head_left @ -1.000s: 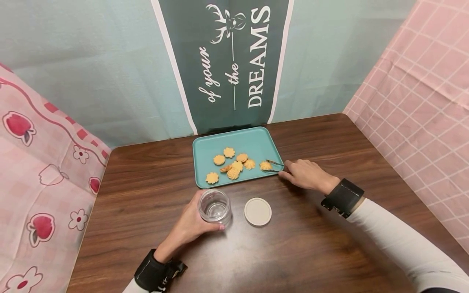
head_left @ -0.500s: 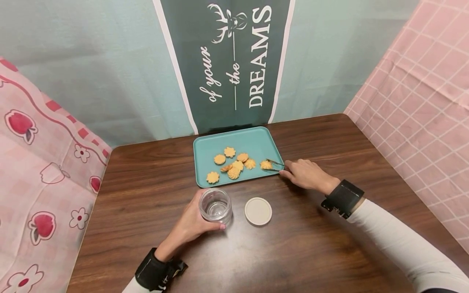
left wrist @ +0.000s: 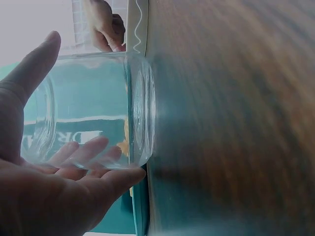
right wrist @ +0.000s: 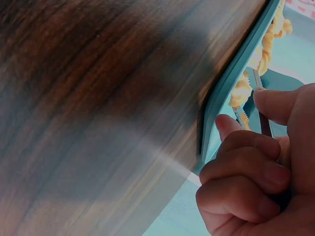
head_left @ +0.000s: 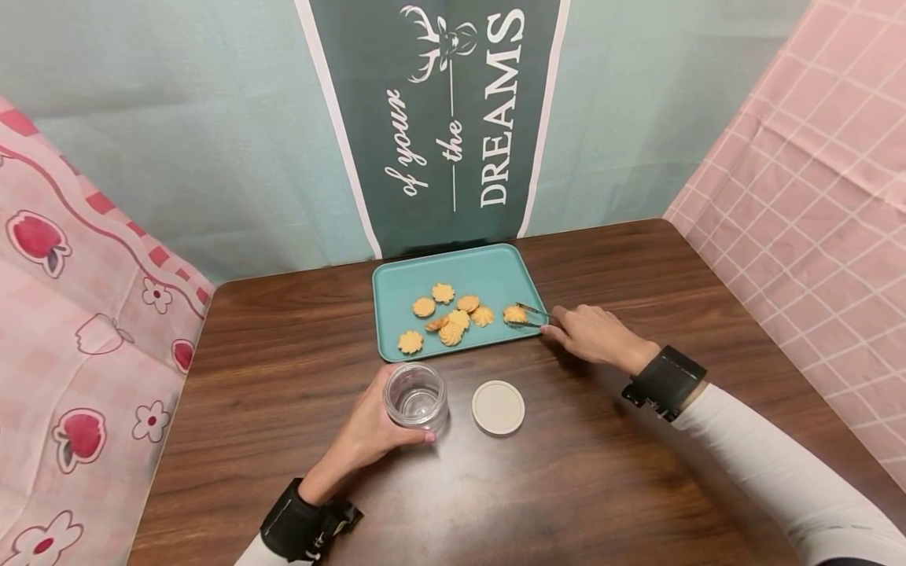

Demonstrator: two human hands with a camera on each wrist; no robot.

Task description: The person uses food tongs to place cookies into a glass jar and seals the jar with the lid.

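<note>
Lifting slightly since before: tongs (head_left: 529, 316) gripping cookie (head_left: 514, 314)

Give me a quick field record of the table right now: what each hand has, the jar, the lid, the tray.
left hand: grips the glass jar, upright on the table
right hand: pinches small tongs closed on a cookie
jar contents: looks empty
lid: off, flat on the table right of the jar
tray: teal, other cookies scattered near its middle
</note>
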